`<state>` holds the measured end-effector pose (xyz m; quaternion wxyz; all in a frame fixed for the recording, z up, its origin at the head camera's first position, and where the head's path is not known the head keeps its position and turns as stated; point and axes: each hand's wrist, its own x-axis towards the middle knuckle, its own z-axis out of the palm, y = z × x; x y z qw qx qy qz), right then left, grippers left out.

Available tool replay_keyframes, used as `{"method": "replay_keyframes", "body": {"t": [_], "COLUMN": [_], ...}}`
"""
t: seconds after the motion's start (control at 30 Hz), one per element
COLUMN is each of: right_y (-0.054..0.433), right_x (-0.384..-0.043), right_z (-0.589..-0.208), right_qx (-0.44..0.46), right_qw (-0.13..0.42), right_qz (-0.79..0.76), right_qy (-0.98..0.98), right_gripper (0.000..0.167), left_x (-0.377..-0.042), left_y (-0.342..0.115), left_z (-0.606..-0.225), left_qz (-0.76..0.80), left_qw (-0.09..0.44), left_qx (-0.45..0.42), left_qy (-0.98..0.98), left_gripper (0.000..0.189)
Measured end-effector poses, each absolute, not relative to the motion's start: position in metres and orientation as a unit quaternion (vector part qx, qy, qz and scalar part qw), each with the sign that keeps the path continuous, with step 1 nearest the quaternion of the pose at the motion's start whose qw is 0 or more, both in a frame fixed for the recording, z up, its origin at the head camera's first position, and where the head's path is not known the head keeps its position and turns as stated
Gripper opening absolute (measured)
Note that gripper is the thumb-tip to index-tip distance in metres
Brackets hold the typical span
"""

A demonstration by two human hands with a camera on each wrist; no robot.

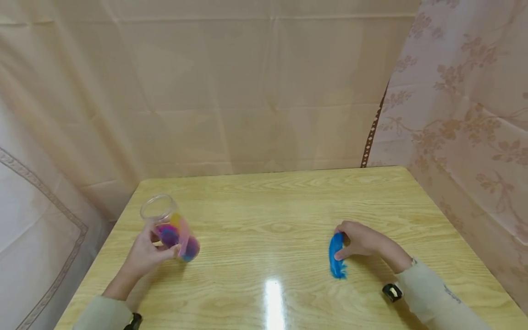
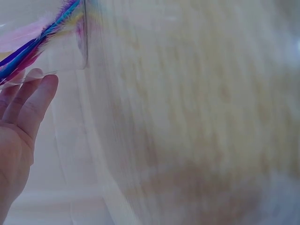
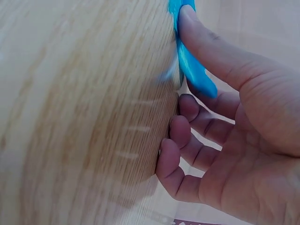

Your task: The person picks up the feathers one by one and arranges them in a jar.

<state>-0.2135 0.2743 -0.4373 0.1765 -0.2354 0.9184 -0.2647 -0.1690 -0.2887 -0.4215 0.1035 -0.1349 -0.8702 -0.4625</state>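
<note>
On the left, my left hand (image 1: 146, 252) grips a clear plastic jar (image 1: 158, 208), tilted with its round rim toward the back left. Coloured feathers (image 1: 175, 231) in pink, purple, yellow and blue show through its wall. The left wrist view has the fingers (image 2: 35, 101) against the jar's side, with a blue and purple feather (image 2: 40, 40) inside. At the right of the table, my right hand (image 1: 360, 240) pinches a blue feather (image 1: 336, 259) between thumb and fingers, close over the wood. In the right wrist view the thumb lies along the feather (image 3: 197, 70), and the other fingertips are right at the tabletop.
The wooden table (image 1: 264, 224) has a bright light reflection near its front. A beige cloth (image 1: 247, 91) hangs behind it, with a floral cloth (image 1: 466, 105) on the right and a white cloth (image 1: 37, 220) on the left.
</note>
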Motion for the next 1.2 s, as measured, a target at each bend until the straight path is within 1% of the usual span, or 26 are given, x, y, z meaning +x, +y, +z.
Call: {"method": "replay_keyframes", "body": {"t": [0.17,0.33,0.67,0.9,1.07,1.2], "right_y": [0.278,0.279,0.284,0.283,0.269,0.245], "right_x": [-0.213,-0.212,-0.213,-0.217,-0.221,-0.22], "right_z": [-0.437,-0.436,-0.439,-0.437,-0.429,-0.417], "right_qx": [-0.234,-0.248,-0.284,-0.274,-0.294,-0.32], "right_qw": [0.181,0.179,0.179,0.183,0.176,0.189], "right_qz": [-0.267,-0.276,-0.316,-0.35,-0.392,-0.455], "right_qy": [0.917,0.911,0.887,0.877,0.854,0.809], "right_gripper": [0.048,0.038,0.023,0.016,0.016,0.009], "left_x": [-0.167,-0.169,-0.167,-0.174,-0.174,-0.173], "left_y": [-0.287,-0.286,-0.285,-0.285,-0.285,-0.286], "left_z": [-0.421,-0.421,-0.419,-0.421,-0.422,-0.421], "left_qz": [-0.463,-0.462,-0.469,-0.476,-0.475,-0.477], "left_qw": [0.106,0.111,0.104,0.09,0.097,0.101], "left_qx": [-0.141,-0.14,-0.134,-0.133,-0.135,-0.138], "left_qy": [-0.869,-0.868,-0.867,-0.865,-0.864,-0.862], "left_gripper": [0.072,0.072,0.072,0.072,0.073,0.074]}}
